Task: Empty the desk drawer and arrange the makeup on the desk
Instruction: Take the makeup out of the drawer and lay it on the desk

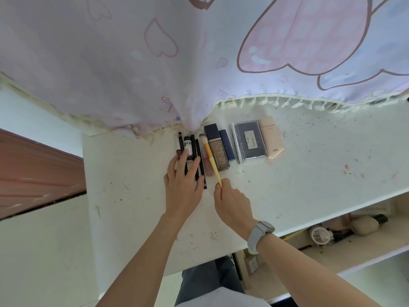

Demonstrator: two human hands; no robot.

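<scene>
A row of makeup lies at the back of the white desk: dark pencils, a small black-and-white tube, a foundation bottle, a navy stick, a clear palette case and a pink tube. My right hand pinches the tip of a yellow-handled brush, whose bristles point away beside the foundation bottle. My left hand lies flat with straight fingers on the pencils and the small tube. The open drawer at lower right holds more makeup.
A pink and lilac printed cloth with a fringed hem hangs over the back of the desk, just behind the row. A red-brown surface lies to the left. The desk right of the pink tube is bare and stained. My knees show below the desk edge.
</scene>
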